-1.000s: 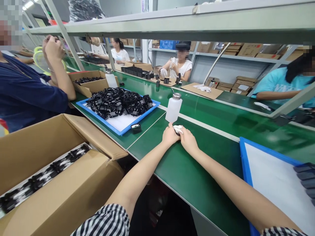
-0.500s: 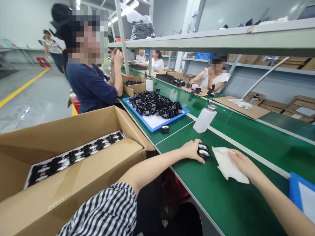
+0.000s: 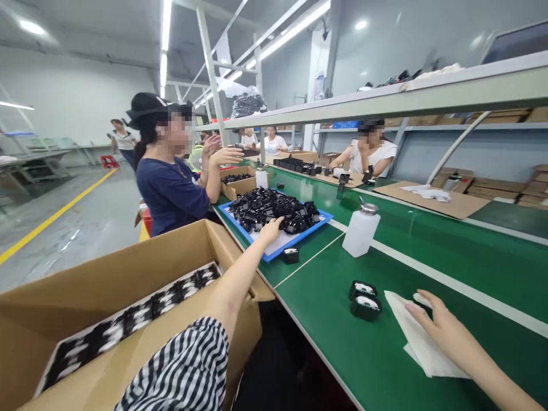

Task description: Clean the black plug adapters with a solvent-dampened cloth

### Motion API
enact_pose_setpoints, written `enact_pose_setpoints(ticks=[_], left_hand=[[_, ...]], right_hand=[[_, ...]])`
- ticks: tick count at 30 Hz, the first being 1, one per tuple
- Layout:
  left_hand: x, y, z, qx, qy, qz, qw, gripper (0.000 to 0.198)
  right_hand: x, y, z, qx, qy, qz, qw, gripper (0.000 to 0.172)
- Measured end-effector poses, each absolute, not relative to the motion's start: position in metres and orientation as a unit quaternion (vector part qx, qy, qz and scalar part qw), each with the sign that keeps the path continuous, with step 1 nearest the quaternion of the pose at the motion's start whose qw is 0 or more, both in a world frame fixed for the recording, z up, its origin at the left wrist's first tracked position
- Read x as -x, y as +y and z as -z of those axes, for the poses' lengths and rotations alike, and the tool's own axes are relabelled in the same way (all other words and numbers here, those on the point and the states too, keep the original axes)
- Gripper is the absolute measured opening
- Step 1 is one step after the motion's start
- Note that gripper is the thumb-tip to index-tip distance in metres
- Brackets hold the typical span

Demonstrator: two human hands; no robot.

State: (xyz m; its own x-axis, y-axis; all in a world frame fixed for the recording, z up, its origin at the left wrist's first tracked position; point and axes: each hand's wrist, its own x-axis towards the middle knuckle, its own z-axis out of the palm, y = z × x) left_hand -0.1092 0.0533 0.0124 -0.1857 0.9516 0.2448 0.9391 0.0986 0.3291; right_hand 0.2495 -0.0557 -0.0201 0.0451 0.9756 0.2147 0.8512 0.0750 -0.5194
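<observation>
- Nearest the camera, the right hand (image 3: 445, 328) is laid flat on a white cloth (image 3: 422, 342) on the green belt (image 3: 428, 251); its fingers (image 3: 422, 302) are loosely spread and pressed down on the cloth, with nothing pinched between them.
- Just to the left of the cloth, two small black parts (image 3: 363, 298) are seen side by side on the belt, touching or nearly touching each other and apart from both hands. They lie nearer to the right hand than to the left.
- At the near left, an open cardboard box (image 3: 128, 285) is seen, with a row of black parts packed in white liner (image 3: 128, 317).
- Further out, the left hand (image 3: 270, 230) is stretched forward and to the left, onto the near edge of the heap of black parts (image 3: 274, 210) in the blue tray (image 3: 295, 242). Its fingers are curled down into the heap; whether a part is gripped cannot be told.
- The heap lies directly under and beyond the left fingertips, its long side running away along the belt.
- A single black part (image 3: 291, 254) is set just outside the tray's near corner.
- A white dispenser bottle (image 3: 361, 229) stands upright beyond the two parts, right of the tray.
- Beside the tray, a person in a dark blue top (image 3: 171, 191) is seated with raised hands; others are seated across the line further off.
</observation>
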Motion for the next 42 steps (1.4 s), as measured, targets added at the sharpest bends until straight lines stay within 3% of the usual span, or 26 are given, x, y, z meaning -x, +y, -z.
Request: enact_pose_setpoints(ticks=[4, 7, 10, 12, 20, 28, 42], left_hand=[[0.101, 0.053, -0.013, -0.654, 0.732, -0.188, -0.021, 0.030], [0.095, 0.043, -0.024, -0.661, 0.723, -0.196, -0.048, 0.039], [0.089, 0.024, -0.033, -0.679, 0.705, -0.198, -0.048, 0.044], [0.083, 0.006, -0.034, -0.696, 0.690, -0.193, -0.040, 0.042], [0.064, -0.057, -0.009, -0.767, 0.618, -0.170, -0.040, 0.036], [0.063, -0.052, 0.006, -0.759, 0.631, -0.157, -0.012, 0.038], [0.056, -0.056, 0.010, -0.761, 0.633, -0.140, -0.004, 0.036]], right_hand=[[-0.236, -0.069, -0.001, 0.662, -0.622, -0.221, 0.355, 0.048], [-0.216, -0.089, -0.028, 0.555, -0.569, -0.420, 0.439, 0.036], [-0.194, -0.110, -0.050, 0.402, -0.540, -0.591, 0.445, 0.029], [-0.183, -0.124, -0.059, 0.349, -0.536, -0.633, 0.437, 0.026], [-0.175, -0.155, -0.067, 0.311, -0.494, -0.693, 0.425, 0.034], [-0.170, -0.167, -0.068, 0.186, -0.473, -0.742, 0.437, 0.032], [-0.171, -0.169, -0.069, 0.153, -0.464, -0.749, 0.448, 0.033]])
